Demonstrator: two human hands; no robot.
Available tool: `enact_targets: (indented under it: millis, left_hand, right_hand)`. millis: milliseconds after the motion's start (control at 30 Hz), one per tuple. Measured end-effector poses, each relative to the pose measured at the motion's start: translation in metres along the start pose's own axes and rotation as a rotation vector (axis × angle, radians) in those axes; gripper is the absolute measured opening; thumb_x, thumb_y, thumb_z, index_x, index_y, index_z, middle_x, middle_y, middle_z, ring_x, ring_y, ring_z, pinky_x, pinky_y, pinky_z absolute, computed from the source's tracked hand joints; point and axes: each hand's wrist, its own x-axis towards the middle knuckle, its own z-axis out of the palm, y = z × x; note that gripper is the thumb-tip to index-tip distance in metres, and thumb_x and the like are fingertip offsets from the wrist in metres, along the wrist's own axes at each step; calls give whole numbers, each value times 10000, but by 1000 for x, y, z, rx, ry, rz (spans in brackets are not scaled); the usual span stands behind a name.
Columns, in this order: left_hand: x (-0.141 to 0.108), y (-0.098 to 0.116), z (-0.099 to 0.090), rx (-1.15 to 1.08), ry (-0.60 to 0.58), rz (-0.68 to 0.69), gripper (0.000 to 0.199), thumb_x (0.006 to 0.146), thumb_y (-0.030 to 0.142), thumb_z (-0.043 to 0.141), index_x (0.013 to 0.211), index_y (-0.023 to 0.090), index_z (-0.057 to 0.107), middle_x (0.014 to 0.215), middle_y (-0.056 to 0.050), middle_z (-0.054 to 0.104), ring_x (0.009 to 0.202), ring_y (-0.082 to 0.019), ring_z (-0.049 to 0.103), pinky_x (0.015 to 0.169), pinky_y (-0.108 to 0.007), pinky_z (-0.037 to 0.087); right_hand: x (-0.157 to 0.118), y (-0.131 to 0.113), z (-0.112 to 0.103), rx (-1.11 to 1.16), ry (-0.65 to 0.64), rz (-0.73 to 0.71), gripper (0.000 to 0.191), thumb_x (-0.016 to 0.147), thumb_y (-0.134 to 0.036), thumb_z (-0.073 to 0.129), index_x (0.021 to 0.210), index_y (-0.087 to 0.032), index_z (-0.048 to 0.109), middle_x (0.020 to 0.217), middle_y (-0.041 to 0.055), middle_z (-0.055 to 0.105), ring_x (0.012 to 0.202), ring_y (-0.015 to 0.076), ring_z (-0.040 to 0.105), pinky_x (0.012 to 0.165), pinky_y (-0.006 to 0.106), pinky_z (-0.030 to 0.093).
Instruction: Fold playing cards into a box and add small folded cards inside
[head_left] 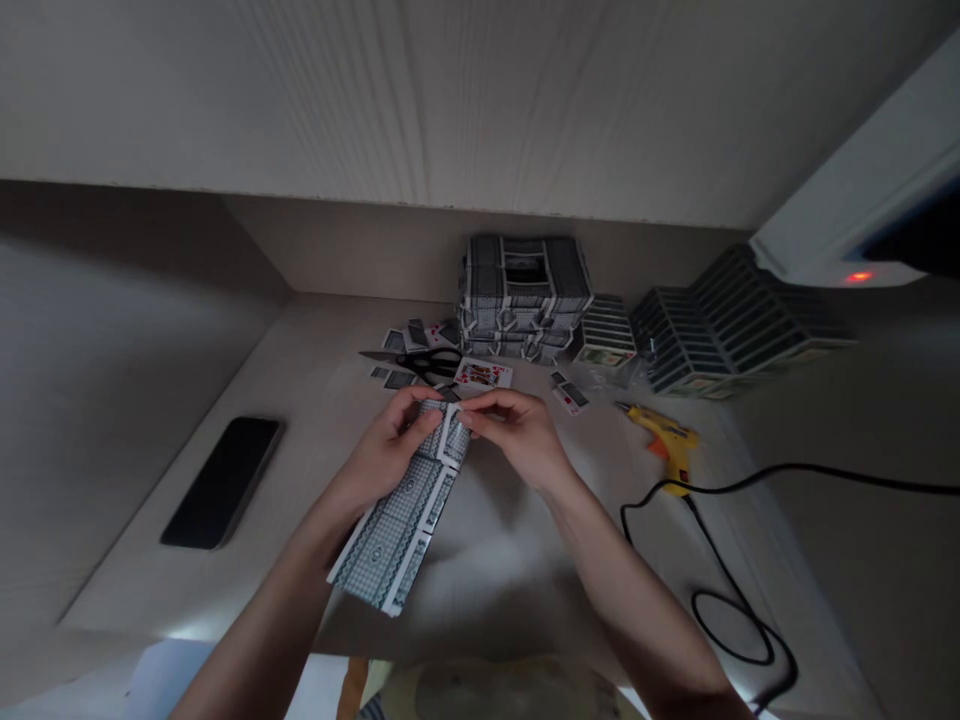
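Observation:
A long strip of joined, folded playing cards (401, 515) with a grey-green pattern and white edges slants down toward me, held above the table. My left hand (390, 445) grips its upper left side, the thumb on the patterned face. At the top right end, my right hand (514, 430) pinches the strip's edge between thumb and fingers. Just beyond my hands lie a king card (484, 374), black-handled scissors (427, 362) and small cut card pieces (397, 378). Behind them stands a boxy stack built of folded cards (525, 290).
A black phone (223, 483) lies on the table (300, 350) at the left. On the right are a yellow glue gun (671, 440) with its looping black cable (720, 560) and stacked card decks (705, 335). A shelf board (375, 110) hangs overhead.

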Motion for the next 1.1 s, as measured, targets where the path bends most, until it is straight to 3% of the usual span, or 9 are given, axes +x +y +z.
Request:
enact_targets:
  millis: [200,400,533,667,867,1000,1100]
  left_hand:
    - [0,2,3,-30,10,-12,293,791,416,517,989,200,501,740,24,521,663,-122,481,623,-243,394]
    - [-2,6,10,-31,66,-41,242,800,394,506,945,200,505,683,35,476,607,-107,441,572,-217,376]
    - [-2,5,9,-24,71,-29,230,799,386,512,925,194,510,690,33,485,614,-105,445,572,-211,374]
    - [-1,3,7,-18,60,-22,237,796,395,519,925,196,520,703,31,501,610,-102,448,573,-210,373]
    - [-2,4,6,-10,39,-34,237,773,389,554,903,191,546,701,25,518,625,-106,457,565,-205,364]
    - [-2,5,3,-36,56,-37,253,762,399,567,910,194,559,721,18,540,639,-111,481,567,-206,374]
    - [-2,4,-1,-71,62,-65,266,744,403,592,909,196,576,709,19,546,628,-110,485,555,-203,373]
  right_hand:
    - [-2,3,1,-11,13,-3,91,652,-249,696,742,-237,706,784,4,689,693,138,610,605,281,512]
    - [-3,3,1,-135,36,-123,90,665,-209,680,744,-233,716,823,17,657,767,136,599,662,267,499]
    - [-2,2,2,-99,30,-36,98,691,-243,650,769,-202,693,787,19,656,700,120,586,613,249,489]
    - [5,0,2,-43,84,63,201,609,-259,705,776,-189,615,672,-22,614,625,103,567,580,235,471]
    - [16,-6,-3,-87,-16,168,238,522,-228,747,685,-181,580,587,-45,580,550,91,534,539,237,434]
    - [16,-4,-10,5,-75,123,229,575,-265,728,763,-189,621,735,-8,629,674,119,570,617,274,463]
    - [11,5,-14,-48,-21,63,263,574,-294,744,804,-208,651,865,5,641,732,116,551,676,273,447]
